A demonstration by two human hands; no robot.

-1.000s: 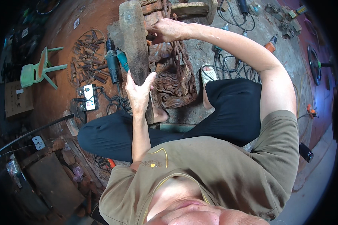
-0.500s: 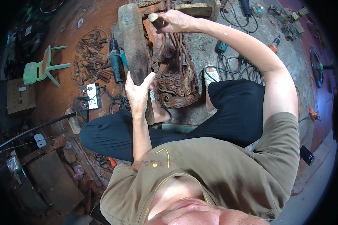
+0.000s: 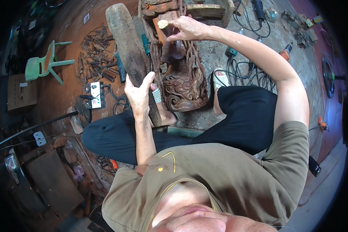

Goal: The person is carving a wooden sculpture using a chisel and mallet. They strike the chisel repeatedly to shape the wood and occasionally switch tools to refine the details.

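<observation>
Leftmost, the left hand (image 3: pixel 140 94) holds a closed grip around the wooden mallet (image 3: pixel 129 50), head raised upright. Centre, the carved wood block (image 3: pixel 183 87) stands on the floor. Rightward, the right hand (image 3: pixel 187 29) grips the chisel (image 3: pixel 163 24) against the carving's top.

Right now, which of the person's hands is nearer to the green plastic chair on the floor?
Left. The left hand grips the wooden mallet, nearer the green chair. The right hand holds a chisel handle over the carving, farther away.

The left hand (image 3: pixel 138 92) grips a wooden mallet (image 3: pixel 128 50) while the right hand (image 3: pixel 188 29) holds a chisel (image 3: pixel 163 24) against the carved wood (image 3: pixel 183 87).
</observation>
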